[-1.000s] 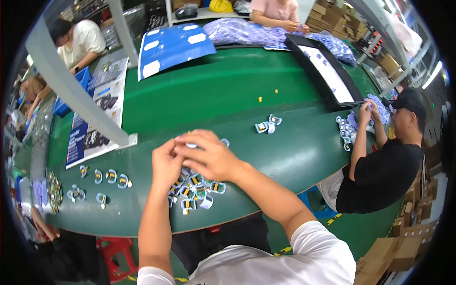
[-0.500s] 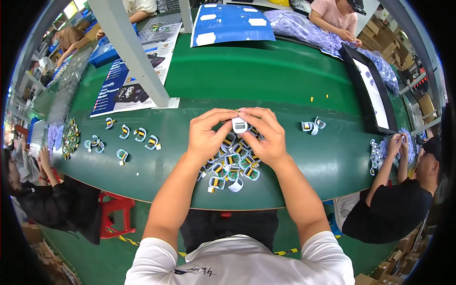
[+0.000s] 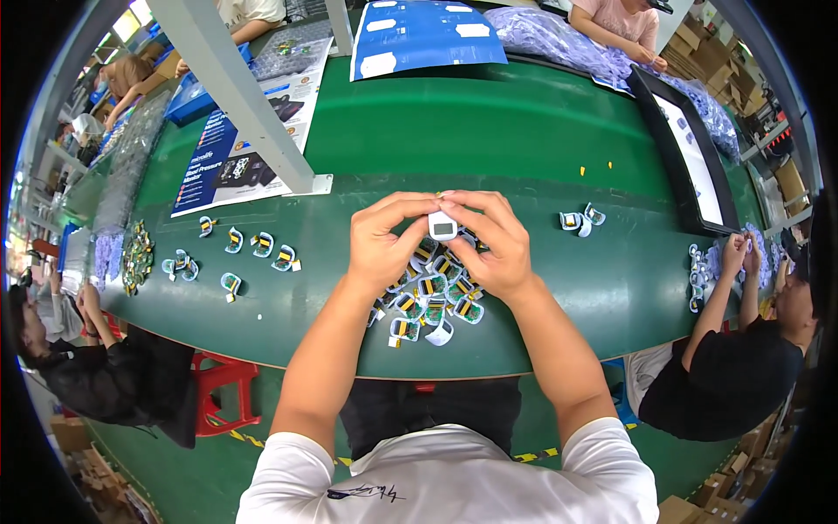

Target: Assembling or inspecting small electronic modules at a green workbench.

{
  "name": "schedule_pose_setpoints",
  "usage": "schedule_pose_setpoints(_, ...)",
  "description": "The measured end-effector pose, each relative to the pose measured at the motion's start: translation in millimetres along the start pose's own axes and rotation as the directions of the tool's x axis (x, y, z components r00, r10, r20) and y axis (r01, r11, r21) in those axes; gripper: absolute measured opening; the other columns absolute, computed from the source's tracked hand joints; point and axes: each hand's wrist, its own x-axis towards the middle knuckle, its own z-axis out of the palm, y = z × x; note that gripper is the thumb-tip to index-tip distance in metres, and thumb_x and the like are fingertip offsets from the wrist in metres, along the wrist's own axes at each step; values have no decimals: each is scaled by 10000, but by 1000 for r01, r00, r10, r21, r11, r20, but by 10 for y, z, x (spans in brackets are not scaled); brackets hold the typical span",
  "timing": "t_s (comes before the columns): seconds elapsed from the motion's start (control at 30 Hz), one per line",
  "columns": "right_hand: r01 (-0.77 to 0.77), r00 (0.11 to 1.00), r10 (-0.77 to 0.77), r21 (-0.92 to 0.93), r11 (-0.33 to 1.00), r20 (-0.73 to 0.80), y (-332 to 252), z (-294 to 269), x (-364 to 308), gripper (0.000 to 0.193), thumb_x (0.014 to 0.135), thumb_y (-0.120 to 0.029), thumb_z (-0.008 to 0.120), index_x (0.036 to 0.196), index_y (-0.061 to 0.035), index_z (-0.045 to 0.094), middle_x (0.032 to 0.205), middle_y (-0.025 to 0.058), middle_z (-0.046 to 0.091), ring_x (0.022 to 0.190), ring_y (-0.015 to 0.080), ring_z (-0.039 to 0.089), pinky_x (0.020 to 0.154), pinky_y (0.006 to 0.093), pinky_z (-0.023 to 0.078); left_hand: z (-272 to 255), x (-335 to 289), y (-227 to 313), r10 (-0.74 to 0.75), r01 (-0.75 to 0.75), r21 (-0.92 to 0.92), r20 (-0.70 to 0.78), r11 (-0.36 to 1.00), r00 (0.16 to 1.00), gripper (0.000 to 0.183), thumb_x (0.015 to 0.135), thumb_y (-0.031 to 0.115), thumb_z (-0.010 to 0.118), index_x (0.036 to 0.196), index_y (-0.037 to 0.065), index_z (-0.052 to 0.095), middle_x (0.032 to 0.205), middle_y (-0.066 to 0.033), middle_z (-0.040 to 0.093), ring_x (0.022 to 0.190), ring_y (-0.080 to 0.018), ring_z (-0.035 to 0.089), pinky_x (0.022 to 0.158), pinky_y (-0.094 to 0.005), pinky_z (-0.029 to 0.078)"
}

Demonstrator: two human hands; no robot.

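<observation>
Between my fingertips, above the table, is a small white device with a rounded casing and a grey display window. My left hand pinches its left side, thumb low and fingers at the top edge. On the other side my right hand grips it the same way, and the fingertips of both hands meet at its top. Right below and nearer to me lies a heap of open white casings with green circuit boards and yellow-and-black parts inside. My hands hide the far part of that heap.
Several loose casings lie to the left, a few more to the right. A grey metal post rises from the green table. A black-rimmed tray stands at right. Co-workers sit on both sides, another person across.
Both hands keep hold of the device in nearly the same place. Its display showed marks before and looks plain grey now. The whole view has shifted slightly.
</observation>
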Motion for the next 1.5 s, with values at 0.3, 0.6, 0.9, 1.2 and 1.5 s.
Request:
schedule_pose_setpoints(0.3,47,999,-47,-25,999,-21,2,0,7,484,721,17,807,1199,-32,755,1241,127,731,1083,305,710,942,409,528,14,-25,-72,18,-18,-50,-1,999,1000,272,854,-107,700,1088,4,784,1068,-139,788,999,-232,762,898,-340,596)
schedule_pose_setpoints(0.6,-75,996,65,-175,982,-60,33,40,7,339,836,-25,771,1175,-24,755,1208,137,735,1055,323,690,941,425,513,56,-55,-123,-424,462,-237,194,855,884,220,1008,58,689,1200,-47,702,966,-75,764,807,-109,708,731,-261,571)
schedule_pose_setpoints(0.9,99,995,-86,-328,939,54,-29,76,18,381,808,-62,790,1188,-77,759,1338,135,677,1235,349,634,1061,520,464,0,-32,-151,-513,546,-336,191,767,837,162,1039,97,661,1084,-48,718,918,-73,750,769,-110,700,706,-261,568)
schedule_pose_setpoints(1.2,76,996,-57,-358,931,63,-77,99,5,404,803,-101,797,1199,-53,734,1350,124,673,1249,338,634,1096,564,434,13,-29,-101,-557,593,-339,206,731,804,154,1032,62,644,1097,-60,711,946,-80,743,822,-131,712,756,-279,580)
schedule_pose_setpoints(1.5,48,998,-34,-284,958,53,-39,94,-2,396,798,-78,815,1186,-65,735,1323,105,687,1218,314,654,1100,560,436,36,-36,-54,-576,592,-338,158,732,802,157,1028,98,672,1045,-44,737,853,-61,739,724,-103,691,667,-255,554)
